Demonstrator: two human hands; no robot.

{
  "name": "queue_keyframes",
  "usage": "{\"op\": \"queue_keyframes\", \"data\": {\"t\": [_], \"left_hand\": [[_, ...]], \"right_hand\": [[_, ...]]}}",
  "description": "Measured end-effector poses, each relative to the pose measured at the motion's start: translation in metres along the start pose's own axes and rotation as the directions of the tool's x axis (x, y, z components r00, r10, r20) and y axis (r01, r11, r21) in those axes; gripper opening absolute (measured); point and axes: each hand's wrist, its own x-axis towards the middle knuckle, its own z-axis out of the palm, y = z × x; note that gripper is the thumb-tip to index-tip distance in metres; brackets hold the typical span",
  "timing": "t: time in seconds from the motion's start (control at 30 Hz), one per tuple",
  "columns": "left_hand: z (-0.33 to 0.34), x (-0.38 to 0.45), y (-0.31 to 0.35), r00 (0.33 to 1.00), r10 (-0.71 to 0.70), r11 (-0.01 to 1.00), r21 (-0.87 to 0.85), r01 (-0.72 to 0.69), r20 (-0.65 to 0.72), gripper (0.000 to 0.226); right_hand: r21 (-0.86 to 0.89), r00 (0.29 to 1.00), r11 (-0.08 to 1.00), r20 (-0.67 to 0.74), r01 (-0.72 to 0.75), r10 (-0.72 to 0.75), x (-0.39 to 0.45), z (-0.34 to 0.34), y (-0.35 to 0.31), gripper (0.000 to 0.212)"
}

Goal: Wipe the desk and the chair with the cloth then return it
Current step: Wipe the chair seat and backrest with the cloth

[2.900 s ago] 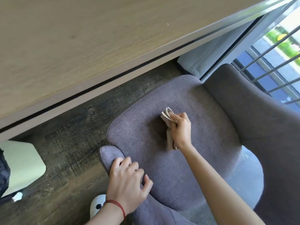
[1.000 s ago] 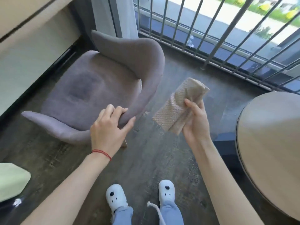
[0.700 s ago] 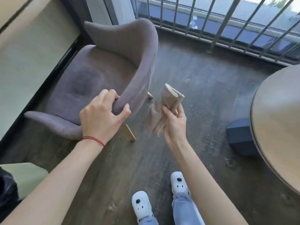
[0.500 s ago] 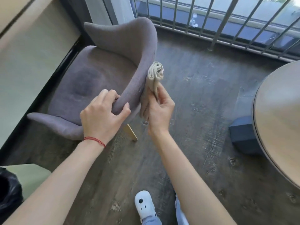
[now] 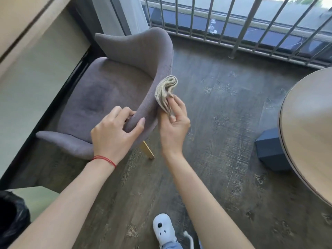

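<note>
Since the earlier frame the right hand (image 5: 173, 123) has carried the cloth (image 5: 166, 93) from open air beside the chair (image 5: 115, 83) onto the outer face of its backrest, and the view has swung away from the bench (image 5: 21, 24), which now shows only as a pale slab in the upper left of the frame. The left hand (image 5: 115, 135) is clamped on the backrest's top edge, fingers over the inside and thumb on the outside, steadying the chair. The right hand is closed on the cloth, thumb pressing the lower folds against the fingers, with the free end rising above the fingertips.

The cloth lies up and slightly left of the right hand, its long axis running roughly along the backrest's curved outer rim, and it touches the fabric there; the right hand is plainly the nearer one. Any stroke would likely follow that rim, toward the upper centre of the frame or back down toward the left hand.

The cloth is beige, coarse-woven and bunched into a thick roll of several folds, with a rounded loop at its top. The chair is grey-purple upholstery with a darker patch on the seat.
</note>
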Motion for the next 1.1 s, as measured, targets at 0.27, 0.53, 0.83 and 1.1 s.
{"op": "queue_keyframes", "data": {"t": [0.27, 0.53, 0.83, 1.1], "left_hand": [[-0.001, 0.000, -0.006, 0.998, 0.054, 0.998, -0.013, -0.053, 0.021, 0.041], [0.000, -0.006, -0.006, 0.999, -0.039, 0.996, -0.086, 0.040, 0.011, 0.034], [-0.001, -0.007, -0.018, 0.999, -0.002, 0.993, -0.119, 0.009, 0.054, 0.032], [0.001, -0.008, -0.013, 0.999, -0.025, 0.991, -0.132, 0.030, 0.036, 0.034]], "right_hand": [[-0.174, 0.946, 0.967, 0.298, 0.185, -0.127, -0.032, -0.021, 0.011, 0.032], [-0.016, 0.996, 0.998, 0.065, 0.068, -0.067, 0.016, -0.020, 0.000, 0.027], [-0.169, 0.950, 0.986, 0.309, 0.005, 0.049, -0.044, -0.040, 0.024, 0.028], [0.053, 0.998, 0.998, 0.040, -0.044, 0.042, 0.039, 0.009, -0.011, 0.029]]}}
